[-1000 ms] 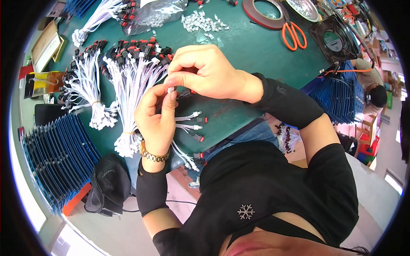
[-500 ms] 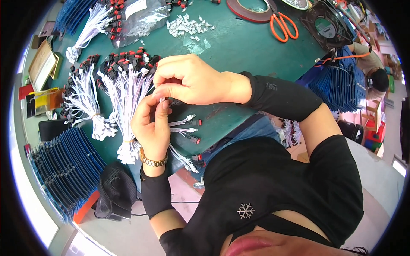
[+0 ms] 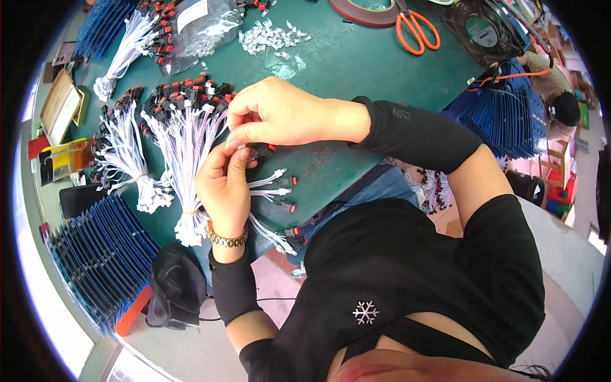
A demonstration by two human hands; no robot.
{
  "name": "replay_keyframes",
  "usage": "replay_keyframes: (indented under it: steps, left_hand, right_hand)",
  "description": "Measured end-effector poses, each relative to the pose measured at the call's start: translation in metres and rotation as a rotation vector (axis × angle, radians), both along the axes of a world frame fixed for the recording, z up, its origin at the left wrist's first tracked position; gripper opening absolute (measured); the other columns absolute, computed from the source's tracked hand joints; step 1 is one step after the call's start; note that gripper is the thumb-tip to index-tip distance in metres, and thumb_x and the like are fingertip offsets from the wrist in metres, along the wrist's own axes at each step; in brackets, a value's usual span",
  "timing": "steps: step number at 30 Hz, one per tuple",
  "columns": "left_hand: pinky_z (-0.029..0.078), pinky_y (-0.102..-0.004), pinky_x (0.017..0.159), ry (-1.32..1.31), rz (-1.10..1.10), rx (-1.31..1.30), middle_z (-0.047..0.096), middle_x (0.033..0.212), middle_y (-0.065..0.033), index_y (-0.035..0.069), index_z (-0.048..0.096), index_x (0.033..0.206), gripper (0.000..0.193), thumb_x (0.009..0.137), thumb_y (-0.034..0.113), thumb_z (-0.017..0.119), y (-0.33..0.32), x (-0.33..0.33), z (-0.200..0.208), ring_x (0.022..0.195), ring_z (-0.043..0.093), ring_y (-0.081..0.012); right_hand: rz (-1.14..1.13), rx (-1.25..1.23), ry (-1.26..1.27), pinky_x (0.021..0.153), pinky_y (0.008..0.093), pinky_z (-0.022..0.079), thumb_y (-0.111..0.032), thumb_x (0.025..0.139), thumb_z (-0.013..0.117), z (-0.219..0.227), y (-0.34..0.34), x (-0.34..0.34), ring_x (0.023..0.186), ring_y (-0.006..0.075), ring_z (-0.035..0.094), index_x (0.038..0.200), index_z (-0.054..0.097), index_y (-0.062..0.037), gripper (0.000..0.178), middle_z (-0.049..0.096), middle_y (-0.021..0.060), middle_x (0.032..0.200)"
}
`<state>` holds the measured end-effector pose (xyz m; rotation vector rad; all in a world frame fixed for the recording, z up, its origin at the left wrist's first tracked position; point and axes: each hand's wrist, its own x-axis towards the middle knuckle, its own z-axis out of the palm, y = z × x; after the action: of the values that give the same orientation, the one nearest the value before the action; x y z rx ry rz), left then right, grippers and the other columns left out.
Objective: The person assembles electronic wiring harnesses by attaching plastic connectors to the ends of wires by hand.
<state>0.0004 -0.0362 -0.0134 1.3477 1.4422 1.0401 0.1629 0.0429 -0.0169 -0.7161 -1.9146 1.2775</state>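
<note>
My left hand [image 3: 224, 188] is closed, pinching a small white connector [image 3: 241, 147] between thumb and forefinger. A black-and-red connector [image 3: 262, 152] pokes out beside that thumb. Directly above, my right hand [image 3: 280, 118] is closed with its thumb and fingertips meeting at the white connector; what it grips is hidden. A bundle of white cables [image 3: 188, 159] with black-and-red ends lies left of both hands. Several separate cables [image 3: 270, 192] stick out to the right from under my left wrist.
Loose white connectors [image 3: 270, 38] lie in a pile beyond my hands, by a clear plastic bag [image 3: 202, 32]. Orange-handled scissors [image 3: 417, 32], a tape roll [image 3: 366, 14] and a fan [image 3: 482, 32] stand farther right. Stacked blue panels [image 3: 105, 254] are at lower left; a person [image 3: 563, 114] is at far right.
The view has shifted slightly. More of the black-and-red connector shows beside my left thumb, while both hands stay together in nearly the same pose.
</note>
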Motion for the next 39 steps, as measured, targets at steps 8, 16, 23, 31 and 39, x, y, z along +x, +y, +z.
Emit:
replay_keyframes:
  steps: [8, 16, 23, 31, 39]
  left_hand:
    - [0.046, -0.0185, 0.059, -0.01, 0.029, -0.059, 0.064, 0.077, -0.0039, -0.003, 0.062, 0.097, 0.011, 0.087, 0.0, 0.056, 0.001, 0.001, 0.001, 0.063, 0.057, -0.0058]
    - [0.048, -0.0191, 0.057, -0.115, 0.066, -0.07, 0.064, 0.076, -0.0046, -0.003, 0.063, 0.094, 0.01, 0.088, 0.001, 0.056, 0.006, 0.003, -0.003, 0.064, 0.059, -0.0071]
    - [0.049, -0.0205, 0.057, -0.034, 0.063, -0.04, 0.063, 0.073, -0.0039, -0.004, 0.062, 0.092, 0.01, 0.089, 0.003, 0.055, 0.004, 0.005, -0.003, 0.063, 0.058, -0.0065]
    - [0.045, -0.0181, 0.057, -0.145, 0.041, -0.036, 0.064, 0.076, -0.0015, -0.004, 0.064, 0.092, 0.013, 0.085, 0.008, 0.064, 0.003, -0.003, 0.004, 0.064, 0.056, -0.005]
    - [0.044, -0.0194, 0.058, 0.032, 0.01, 0.086, 0.063, 0.077, -0.0022, -0.003, 0.065, 0.095, 0.015, 0.082, 0.005, 0.066, 0.003, 0.0, 0.001, 0.064, 0.055, -0.0063]
  right_hand:
    - [-0.095, 0.105, 0.059, 0.055, 0.0265, 0.045, -0.011, 0.077, 0.068, -0.006, -0.008, -0.004, 0.061, 0.013, 0.058, 0.079, 0.065, 0.0002, 0.012, 0.062, 0.0077, 0.074]
    - [-0.172, 0.282, 0.072, 0.051, 0.0267, 0.045, -0.011, 0.074, 0.069, -0.01, -0.005, -0.01, 0.058, 0.0168, 0.059, 0.075, 0.067, -0.0021, 0.009, 0.062, 0.0073, 0.07]
    - [-0.123, 0.335, 0.039, 0.048, 0.0266, 0.044, -0.01, 0.076, 0.068, -0.009, -0.003, -0.01, 0.055, 0.0153, 0.057, 0.073, 0.066, -0.0017, 0.009, 0.059, 0.0062, 0.067]
    - [0.177, -0.061, 0.047, 0.058, 0.0229, 0.048, -0.006, 0.081, 0.065, 0.004, 0.01, 0.01, 0.069, 0.0119, 0.061, 0.087, 0.067, 0.0005, 0.009, 0.062, 0.0065, 0.081]
    - [0.079, 0.313, -0.014, 0.056, 0.0232, 0.049, 0.001, 0.078, 0.064, 0.011, 0.008, 0.013, 0.065, 0.0138, 0.062, 0.083, 0.065, -0.0003, 0.005, 0.062, 0.007, 0.08]
